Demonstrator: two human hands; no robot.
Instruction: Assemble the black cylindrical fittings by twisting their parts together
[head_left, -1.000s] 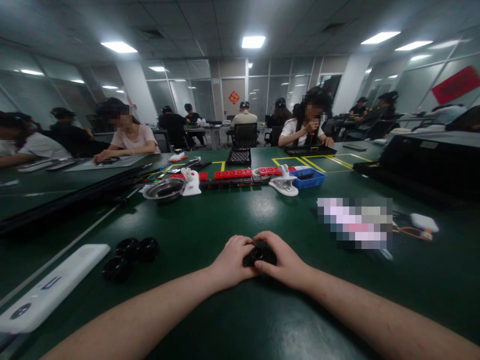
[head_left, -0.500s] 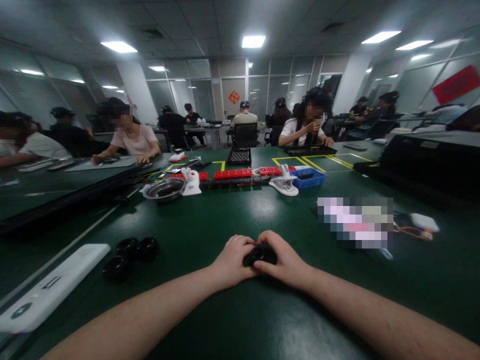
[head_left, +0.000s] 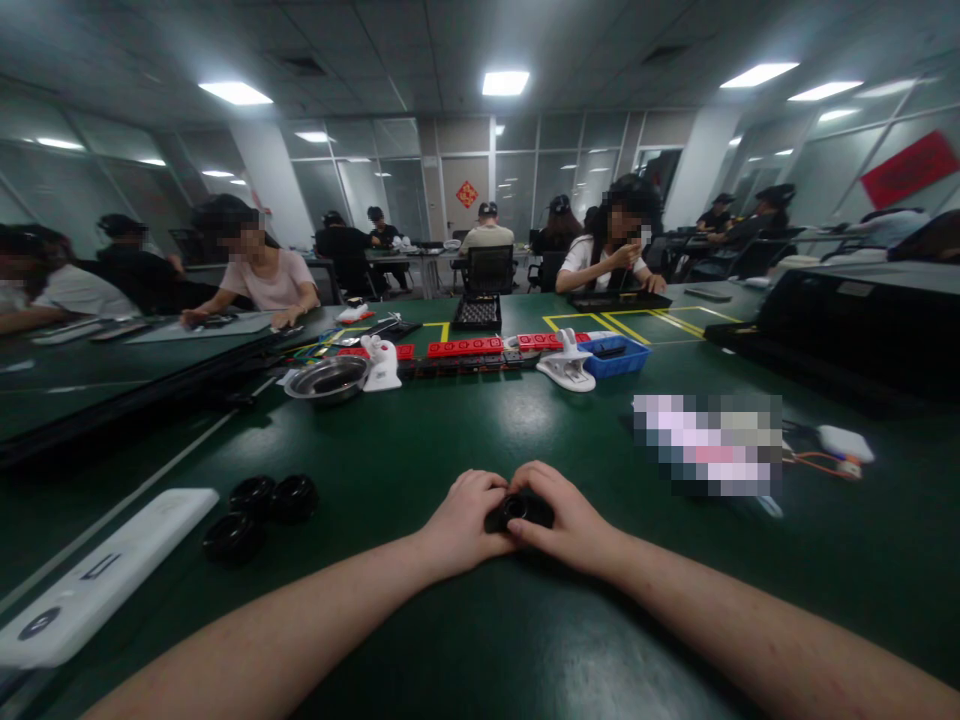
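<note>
Both of my hands are closed around a dark, rounded part (head_left: 536,510) with a ring-shaped opening on it, low over the green table (head_left: 420,440). My left hand (head_left: 469,515) grips its left side, fingers on the far edge and thumb on the near one. On the right side, my right hand (head_left: 562,520) has its fingers curled over the top and its thumb pressed near the opening. Several round, glossy black parts (head_left: 251,495) lie together on the table to the left.
A long white device (head_left: 112,575) lies at the left. Farther back are a metal bowl (head_left: 328,381), white clamps (head_left: 568,362), red strips (head_left: 465,347) and a blue tray (head_left: 619,358). A black case (head_left: 862,325) stands right. People sit across the table.
Both hands keep their hold, and the part between them has turned slightly, with its ring-shaped opening now looking a little wider. The view has shifted very slightly.
</note>
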